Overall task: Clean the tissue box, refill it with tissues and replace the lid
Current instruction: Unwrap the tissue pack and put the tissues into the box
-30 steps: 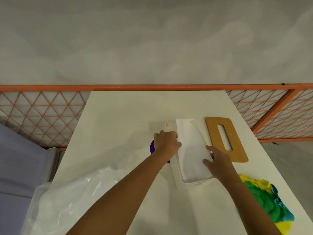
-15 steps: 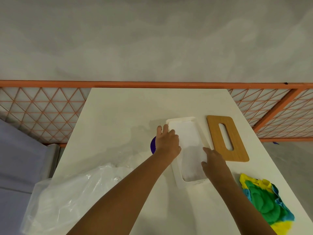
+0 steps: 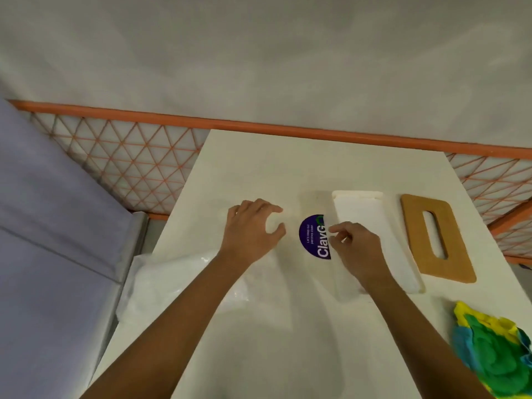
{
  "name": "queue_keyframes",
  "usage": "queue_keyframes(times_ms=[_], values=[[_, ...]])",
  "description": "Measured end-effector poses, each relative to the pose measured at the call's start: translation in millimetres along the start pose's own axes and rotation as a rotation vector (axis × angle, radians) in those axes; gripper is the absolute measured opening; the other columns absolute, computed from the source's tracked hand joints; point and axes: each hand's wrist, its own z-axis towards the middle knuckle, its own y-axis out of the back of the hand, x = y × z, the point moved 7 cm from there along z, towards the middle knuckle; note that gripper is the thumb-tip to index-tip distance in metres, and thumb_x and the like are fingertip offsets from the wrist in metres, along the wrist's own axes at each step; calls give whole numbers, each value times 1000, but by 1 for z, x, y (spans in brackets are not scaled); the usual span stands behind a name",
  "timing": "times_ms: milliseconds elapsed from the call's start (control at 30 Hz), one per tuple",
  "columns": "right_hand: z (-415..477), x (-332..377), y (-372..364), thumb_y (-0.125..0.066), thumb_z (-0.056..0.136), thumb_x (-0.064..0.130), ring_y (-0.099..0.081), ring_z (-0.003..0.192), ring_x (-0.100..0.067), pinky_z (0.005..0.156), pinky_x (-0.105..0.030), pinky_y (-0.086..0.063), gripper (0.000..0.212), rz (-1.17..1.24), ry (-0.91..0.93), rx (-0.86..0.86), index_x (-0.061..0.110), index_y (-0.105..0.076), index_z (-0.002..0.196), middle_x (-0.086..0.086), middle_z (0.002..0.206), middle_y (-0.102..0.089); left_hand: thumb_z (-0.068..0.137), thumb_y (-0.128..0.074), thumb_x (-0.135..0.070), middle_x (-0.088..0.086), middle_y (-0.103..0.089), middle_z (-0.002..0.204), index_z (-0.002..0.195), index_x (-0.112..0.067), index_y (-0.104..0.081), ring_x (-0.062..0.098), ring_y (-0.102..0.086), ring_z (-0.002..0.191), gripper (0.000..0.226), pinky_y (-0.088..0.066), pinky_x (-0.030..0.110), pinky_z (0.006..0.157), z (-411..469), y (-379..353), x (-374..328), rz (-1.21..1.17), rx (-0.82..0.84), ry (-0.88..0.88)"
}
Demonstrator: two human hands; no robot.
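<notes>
White tissue box (image 3: 357, 194) sits open on the desk (image 3: 273, 168), with what looks like a tissue stack (image 3: 371, 223) already inside. The slotted wooden lid (image 3: 443, 269) lies flat just right of it, not on yet. Left hand (image 3: 253, 228) is clawed beside the purple ClavGo sticker (image 3: 313, 237), near the clear plastic wrapper (image 3: 178, 283); can't tell if it grips film. Right hand (image 3: 357, 249) is curled, fingertips pinched at the box's left rim; what it pinches is unclear. Risks: a tug on the rim skids the light box into the lid; tissues bunched above the rim stop the lid seating.
</notes>
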Motion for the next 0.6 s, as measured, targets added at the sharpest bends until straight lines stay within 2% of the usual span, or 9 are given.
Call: queue_keyframes(times_ms=[67, 133, 200, 300, 367, 433, 500, 567, 600], values=[[2, 7, -27, -60, 85, 5, -54, 82, -14, 73, -19, -44, 19, 160, -68, 122, 7, -67, 102, -3, 88, -61, 83, -44, -56, -11, -57, 124, 121, -29, -59, 12, -48, 120, 48, -24, 26, 102, -19, 10, 30, 5, -7, 39], [3, 11, -55, -59, 84, -1, -55, 68, -13, 58, -12, -47, 19, 288, -143, 259, 2, -67, 100, -2, 75, -62, 70, -31, -68, -9, -60, 120, 118, -28, -62, 15, -51, 115, 69, -28, 28, 100, -37, 16, 58, -6, 4, 68], [1, 12, -80, -57, 83, -6, -55, 60, -13, 48, -10, -47, 20, 362, -216, 376, -4, -65, 101, -4, 69, -61, 62, -29, -78, -8, -58, 123, 121, -28, -59, 16, -51, 117, 83, -30, 30, 102, -52, 15, 83, -36, 65, 101], [-3, 9, -108, -58, 82, -6, -55, 55, -13, 43, -11, -46, 19, 284, -253, 445, -2, -67, 98, -5, 66, -62, 41, -29, -98, -10, -42, 142, 136, -34, -41, 13, -36, 132, 115, -24, 32, 112, -76, 1, 114, -45, 258, 162], [-8, 9, -124, -60, 82, -3, -56, 50, -11, 43, -13, -46, 13, 244, -262, 494, 3, -67, 91, -3, 62, -62, 29, -27, -103, -6, -22, 155, 146, -32, -21, 17, -18, 143, 137, -12, 37, 118, -90, -12, 131, 15, 378, 183], [-15, 11, -138, -61, 82, 1, -55, 45, -11, 47, -17, -47, 6, 220, -256, 529, 4, -66, 82, -3, 58, -62, 21, -26, -103, -3, -4, 159, 149, -31, -4, 21, 0, 147, 149, 1, 42, 119, -101, -26, 143, 85, 470, 190], [-20, 15, -148, -64, 83, 9, -56, 48, -14, 50, -18, -46, 9, 172, -248, 546, 3, -65, 76, -8, 62, -62, 21, -32, -102, -2, 4, 159, 149, -30, 5, 23, 6, 147, 151, 7, 44, 117, -108, -40, 151, 121, 518, 189], [-25, 17, -157, -61, 86, 10, -54, 51, -15, 51, -19, -44, 23, 146, -259, 560, 6, -60, 63, -6, 61, -59, 36, -56, -91, 0, 3, 159, 149, -28, 7, 25, 6, 147, 144, 8, 43, 116, -111, -50, 154, 152, 524, 175], [-26, 16, -162, -57, 87, 5, -53, 54, -16, 55, -22, -45, 27, 131, -264, 569, 8, -57, 60, -5, 62, -57, 45, -65, -83, 1, 1, 159, 149, -27, 6, 26, 4, 147, 138, 7, 42, 116, -112, -54, 154, 166, 507, 165]])
